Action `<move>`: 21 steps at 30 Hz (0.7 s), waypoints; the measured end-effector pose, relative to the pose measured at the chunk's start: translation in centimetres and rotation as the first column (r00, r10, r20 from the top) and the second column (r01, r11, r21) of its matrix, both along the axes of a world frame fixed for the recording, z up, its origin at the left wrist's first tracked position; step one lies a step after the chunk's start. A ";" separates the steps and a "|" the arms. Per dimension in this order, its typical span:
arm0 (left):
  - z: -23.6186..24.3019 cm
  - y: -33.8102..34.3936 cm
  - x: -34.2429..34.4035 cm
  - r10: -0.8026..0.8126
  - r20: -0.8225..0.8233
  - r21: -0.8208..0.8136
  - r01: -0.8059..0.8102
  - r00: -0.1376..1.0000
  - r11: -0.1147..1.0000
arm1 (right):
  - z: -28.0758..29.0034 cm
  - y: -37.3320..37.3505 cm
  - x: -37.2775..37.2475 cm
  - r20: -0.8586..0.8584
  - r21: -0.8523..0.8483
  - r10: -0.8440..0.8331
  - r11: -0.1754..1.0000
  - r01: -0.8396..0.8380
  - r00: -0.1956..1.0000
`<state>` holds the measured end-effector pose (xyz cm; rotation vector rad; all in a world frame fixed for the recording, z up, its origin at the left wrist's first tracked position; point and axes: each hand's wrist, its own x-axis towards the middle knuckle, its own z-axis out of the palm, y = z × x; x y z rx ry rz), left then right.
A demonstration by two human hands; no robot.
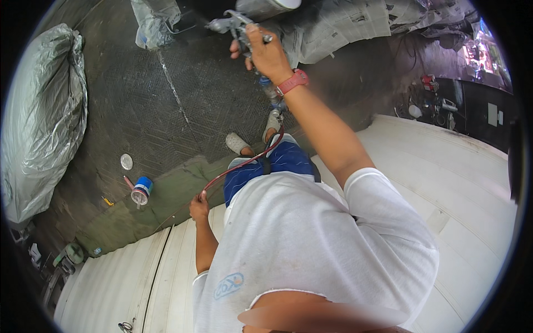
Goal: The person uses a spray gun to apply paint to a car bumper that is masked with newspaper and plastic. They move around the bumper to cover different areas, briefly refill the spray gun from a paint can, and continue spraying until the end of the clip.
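My right hand point(269, 55), with a red watch on the wrist, is wrapped round a metal spray gun point(237, 25) at the top of the view. The gun's nozzle points left, close to a grey cylindrical object point(266, 6) at the upper edge. A clear and blue fitting point(268, 89) hangs below the gun. From there a dark red hose point(230, 168) curves past my legs to my left hand point(199, 206). Held low beside my hip, that hand is closed round the hose. Some fingers of each hand are hidden.
Crumpled newspaper sheets point(344, 28) cover something at the upper right. Silvery plastic point(47, 122) wraps a large form at the left; more plastic point(155, 22) hangs at the top. On the floor are a blue can point(142, 188), a round lid point(126, 161) and a yellow item point(107, 201).
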<state>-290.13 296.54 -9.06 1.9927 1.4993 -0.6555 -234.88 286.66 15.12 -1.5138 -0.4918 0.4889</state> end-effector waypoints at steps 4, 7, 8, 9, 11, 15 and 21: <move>-0.3 -2.0 2.5 0.005 0.042 0.055 -0.008 0.999 0.998 | 0.0 -3.1 2.4 0.095 -0.081 -0.197 0.975 0.204 0.976; -0.2 -3.1 5.1 -0.021 0.021 -0.007 0.021 1.000 1.000 | -0.2 -6.8 5.1 0.100 -0.141 -0.303 0.938 0.315 0.948; -0.1 -3.7 6.0 -0.035 0.030 0.013 0.035 0.999 0.999 | -0.4 -8.1 5.9 0.104 -0.097 -0.330 0.935 0.340 0.938; 0.1 -4.4 7.1 -0.054 0.034 0.031 0.053 0.998 0.998 | -0.5 -9.4 6.9 0.119 -0.079 -0.328 0.938 0.338 0.937; 0.6 -5.4 9.6 -0.112 0.032 0.042 0.111 0.993 0.993 | -0.5 -12.3 8.5 0.117 -0.079 -0.366 0.923 0.376 0.923; 1.9 -7.3 14.3 -0.219 0.011 0.024 0.219 0.976 0.975 | -0.1 -17.1 11.8 0.122 -0.080 -0.411 0.903 0.422 0.903; 2.7 -10.2 20.5 -0.319 0.064 0.037 0.317 0.946 0.948 | 0.7 -23.5 16.5 0.177 -0.126 -0.477 0.857 0.500 0.861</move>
